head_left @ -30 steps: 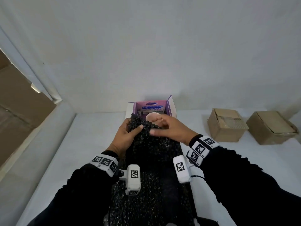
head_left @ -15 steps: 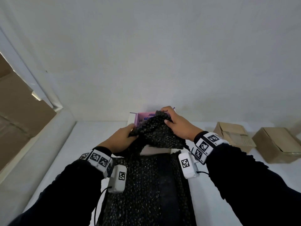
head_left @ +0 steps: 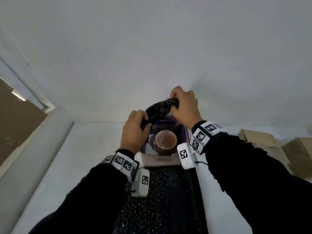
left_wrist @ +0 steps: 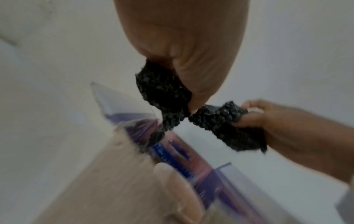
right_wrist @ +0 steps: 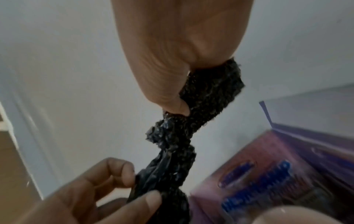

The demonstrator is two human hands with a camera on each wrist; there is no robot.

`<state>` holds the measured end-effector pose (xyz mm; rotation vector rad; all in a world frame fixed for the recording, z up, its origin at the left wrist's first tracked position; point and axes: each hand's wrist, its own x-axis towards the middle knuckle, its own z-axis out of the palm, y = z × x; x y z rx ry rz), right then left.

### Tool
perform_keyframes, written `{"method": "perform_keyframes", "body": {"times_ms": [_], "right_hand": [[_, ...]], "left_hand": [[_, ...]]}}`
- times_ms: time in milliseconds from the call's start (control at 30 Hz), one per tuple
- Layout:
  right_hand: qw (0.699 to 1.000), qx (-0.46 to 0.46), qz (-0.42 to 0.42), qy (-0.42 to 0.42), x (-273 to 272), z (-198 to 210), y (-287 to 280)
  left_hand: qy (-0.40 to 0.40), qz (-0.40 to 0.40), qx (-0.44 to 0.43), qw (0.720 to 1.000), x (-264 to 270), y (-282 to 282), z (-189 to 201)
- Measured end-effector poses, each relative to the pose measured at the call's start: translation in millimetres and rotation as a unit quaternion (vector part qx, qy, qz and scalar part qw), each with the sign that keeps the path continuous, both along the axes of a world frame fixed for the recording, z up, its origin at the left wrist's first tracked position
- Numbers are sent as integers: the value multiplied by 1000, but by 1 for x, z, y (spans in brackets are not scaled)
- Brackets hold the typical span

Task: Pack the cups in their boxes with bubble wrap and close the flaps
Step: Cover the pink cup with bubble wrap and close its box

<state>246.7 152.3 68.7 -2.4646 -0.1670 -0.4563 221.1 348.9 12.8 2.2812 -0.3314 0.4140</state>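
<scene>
A pink cup (head_left: pixel 165 142) stands upright in an open purple box (head_left: pixel 183 135) on the white table. Above the box I hold a bunched piece of black bubble wrap (head_left: pixel 159 109) between both hands. My left hand (head_left: pixel 135 130) grips its near end and my right hand (head_left: pixel 184 105) pinches its far end, higher up. In the left wrist view the bubble wrap (left_wrist: pixel 164 97) runs from my left fingers across to the right hand (left_wrist: pixel 254 116). In the right wrist view the twisted bubble wrap (right_wrist: pixel 178 141) hangs from my right thumb down to the left hand (right_wrist: pixel 118 181), with the purple box (right_wrist: pixel 268 166) below.
A long sheet of black bubble wrap (head_left: pixel 162 200) lies on the table between my arms. Two brown cardboard boxes (head_left: pixel 258 139) (head_left: pixel 298 149) sit at the right. A white wall stands just behind the purple box, and a large cardboard panel (head_left: pixel 15 119) leans at far left.
Both hands have lifted the piece of bubble wrap up and away off the box, uncovering the cup. The right hand rose higher than the left, and the wrap is now bunched tighter.
</scene>
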Motion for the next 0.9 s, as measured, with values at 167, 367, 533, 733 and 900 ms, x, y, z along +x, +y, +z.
{"method": "perform_keyframes", "body": {"times_ms": [167, 367, 533, 733, 900], "right_hand": [[987, -99, 124, 32, 10, -49, 16], [963, -169, 142, 157, 16, -86, 21], [936, -246, 143, 205, 17, -93, 19], [934, -293, 112, 172, 19, -97, 19], [966, -217, 76, 115, 16, -99, 17]], "left_hand": [[-49, -24, 306, 950, -2, -4, -39], [-57, -66, 408, 909, -7, -4, -51], [-47, -57, 414, 907, -5, -8, -47], [67, -55, 496, 864, 8, -6, -45], [98, -28, 489, 866, 7, -15, -39]]}}
